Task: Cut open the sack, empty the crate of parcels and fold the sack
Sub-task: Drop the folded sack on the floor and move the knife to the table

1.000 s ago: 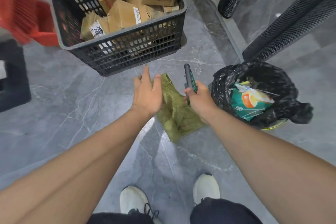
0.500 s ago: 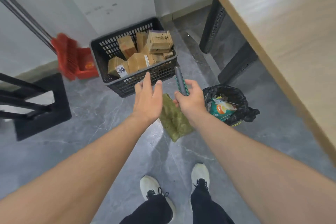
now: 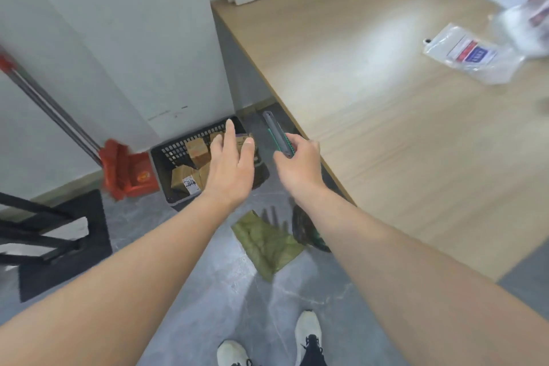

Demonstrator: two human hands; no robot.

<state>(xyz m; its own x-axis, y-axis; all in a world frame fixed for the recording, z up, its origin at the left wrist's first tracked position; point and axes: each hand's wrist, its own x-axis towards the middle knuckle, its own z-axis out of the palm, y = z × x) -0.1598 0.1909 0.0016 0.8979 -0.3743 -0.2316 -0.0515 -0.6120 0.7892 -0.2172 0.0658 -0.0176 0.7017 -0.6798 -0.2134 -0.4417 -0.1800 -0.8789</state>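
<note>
A folded olive-green sack [image 3: 267, 242] lies flat on the grey floor between my forearms. Beyond it stands a black plastic crate [image 3: 166, 157] holding several brown cardboard parcels [image 3: 197, 151]. My left hand [image 3: 230, 168] hovers in front of the crate, fingers straight and holding nothing. My right hand [image 3: 298, 168] grips a grey-and-green utility knife [image 3: 277, 134], its long body pointing up and away, next to the edge of the wooden table [image 3: 386, 134].
A black bin-bag-lined waste bin [image 3: 303, 232] sits under the table edge, mostly hidden by my right arm. A red dustpan and broom [image 3: 124, 172] lean at the wall. A black stand [image 3: 53, 235] is at left. Clear plastic bags [image 3: 475, 53] lie on the table.
The view has risen and tilted up, so the tabletop now fills the right side. Both hands have lifted away from the sack, which stays on the floor. The knife remains in my right hand.
</note>
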